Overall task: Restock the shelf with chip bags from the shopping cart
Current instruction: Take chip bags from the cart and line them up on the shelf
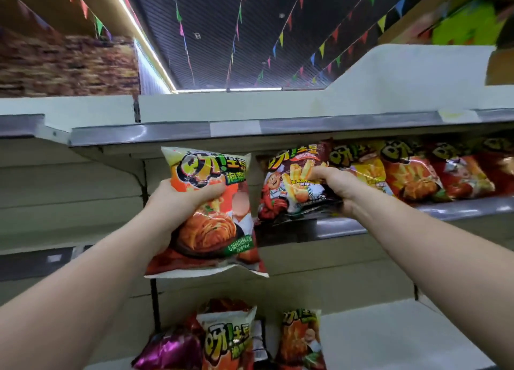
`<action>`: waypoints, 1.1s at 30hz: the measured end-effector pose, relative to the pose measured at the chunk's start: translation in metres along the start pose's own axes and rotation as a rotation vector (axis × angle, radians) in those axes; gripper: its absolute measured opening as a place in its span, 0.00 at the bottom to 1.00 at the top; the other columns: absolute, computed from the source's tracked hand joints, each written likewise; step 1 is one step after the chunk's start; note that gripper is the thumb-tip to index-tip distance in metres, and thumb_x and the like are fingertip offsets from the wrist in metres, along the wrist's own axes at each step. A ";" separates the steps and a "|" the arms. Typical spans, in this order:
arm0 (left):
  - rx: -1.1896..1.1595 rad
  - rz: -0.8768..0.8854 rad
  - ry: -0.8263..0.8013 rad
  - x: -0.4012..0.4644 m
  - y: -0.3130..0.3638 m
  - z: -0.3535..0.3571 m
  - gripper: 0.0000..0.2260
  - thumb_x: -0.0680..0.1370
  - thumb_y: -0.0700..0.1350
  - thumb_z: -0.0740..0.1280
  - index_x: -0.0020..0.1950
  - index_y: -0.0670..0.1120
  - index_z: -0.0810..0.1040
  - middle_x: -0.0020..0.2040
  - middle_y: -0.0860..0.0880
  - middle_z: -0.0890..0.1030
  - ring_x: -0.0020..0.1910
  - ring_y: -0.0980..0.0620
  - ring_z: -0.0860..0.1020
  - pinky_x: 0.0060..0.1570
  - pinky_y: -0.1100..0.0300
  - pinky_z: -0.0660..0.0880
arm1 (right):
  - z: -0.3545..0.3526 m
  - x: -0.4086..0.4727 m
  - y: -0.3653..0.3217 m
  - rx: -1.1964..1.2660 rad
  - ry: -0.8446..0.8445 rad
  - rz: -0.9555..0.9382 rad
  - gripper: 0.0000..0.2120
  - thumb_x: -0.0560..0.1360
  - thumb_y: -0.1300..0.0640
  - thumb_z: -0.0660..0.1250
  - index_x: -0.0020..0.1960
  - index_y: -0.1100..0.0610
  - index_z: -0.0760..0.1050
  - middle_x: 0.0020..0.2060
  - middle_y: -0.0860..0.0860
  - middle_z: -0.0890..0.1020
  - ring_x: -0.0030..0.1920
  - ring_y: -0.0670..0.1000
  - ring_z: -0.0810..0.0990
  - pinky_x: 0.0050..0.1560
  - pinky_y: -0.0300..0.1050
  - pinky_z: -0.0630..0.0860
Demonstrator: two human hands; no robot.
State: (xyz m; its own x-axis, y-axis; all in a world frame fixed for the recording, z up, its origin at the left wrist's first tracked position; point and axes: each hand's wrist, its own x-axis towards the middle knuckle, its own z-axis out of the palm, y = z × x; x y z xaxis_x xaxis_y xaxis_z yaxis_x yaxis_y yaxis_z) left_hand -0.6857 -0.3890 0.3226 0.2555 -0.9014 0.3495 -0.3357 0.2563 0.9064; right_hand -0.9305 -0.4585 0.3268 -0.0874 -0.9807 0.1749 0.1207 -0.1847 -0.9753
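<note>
Up at the shelves, left to right: the left hand (178, 200) grips an orange bag (211, 216) by its left side, thumb curled across the front, and holds it upright in the air before the back panel, just left of the middle shelf (459, 208) and clear of it. Beside it, the right hand (338, 184) pinches the right edge of a dark bag (289, 186) whose bottom rests at the left end of that shelf; the bag stands tilted, leaning to the left. Right of that hand, a row of bags (417, 172) in orange and red stands along the same shelf, overlapping one another, under the grey lip of the top shelf (167, 133). Lower down, between the two forearms, a purple bag (172, 350), a white-topped bag (228, 339) and another orange one (301, 339) stand close together on the bottom shelf (389, 336). Coloured pennants (322, 48) hang in strings from the dark ceiling overhead. No cart shows from where I stand.
</note>
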 end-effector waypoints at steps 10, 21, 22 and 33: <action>-0.093 -0.141 -0.034 0.034 0.016 0.062 0.17 0.64 0.51 0.76 0.47 0.46 0.78 0.33 0.45 0.84 0.37 0.44 0.82 0.43 0.53 0.79 | -0.006 0.099 0.014 -0.058 -0.106 -0.018 0.23 0.70 0.66 0.69 0.63 0.66 0.68 0.45 0.60 0.79 0.39 0.56 0.79 0.29 0.42 0.76; -0.116 -0.124 -0.102 0.090 0.015 0.078 0.22 0.63 0.52 0.76 0.53 0.45 0.78 0.37 0.45 0.85 0.32 0.48 0.84 0.34 0.58 0.78 | 0.006 0.167 0.021 -0.354 -0.055 -0.125 0.25 0.77 0.62 0.64 0.72 0.64 0.63 0.68 0.60 0.70 0.64 0.58 0.70 0.48 0.41 0.72; -0.111 -0.127 -0.107 0.094 0.014 0.080 0.26 0.60 0.53 0.77 0.54 0.44 0.78 0.38 0.44 0.85 0.34 0.47 0.84 0.35 0.58 0.78 | 0.009 0.170 0.022 -0.455 -0.006 -0.153 0.25 0.78 0.60 0.62 0.72 0.64 0.61 0.69 0.60 0.68 0.67 0.58 0.69 0.55 0.44 0.71; -0.248 -0.205 -0.270 0.127 0.012 0.134 0.25 0.61 0.52 0.77 0.53 0.42 0.78 0.37 0.43 0.85 0.31 0.47 0.83 0.32 0.56 0.80 | 0.005 0.159 0.018 -0.494 0.155 -0.287 0.22 0.77 0.60 0.61 0.71 0.57 0.66 0.65 0.58 0.73 0.64 0.60 0.72 0.63 0.47 0.70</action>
State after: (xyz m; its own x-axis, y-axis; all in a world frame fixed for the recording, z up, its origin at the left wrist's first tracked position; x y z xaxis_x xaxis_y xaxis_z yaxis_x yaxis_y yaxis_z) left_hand -0.7788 -0.5471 0.3461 0.0361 -0.9932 0.1110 -0.0654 0.1085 0.9919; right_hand -0.9371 -0.6177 0.3381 -0.1967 -0.8681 0.4558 -0.4005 -0.3532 -0.8455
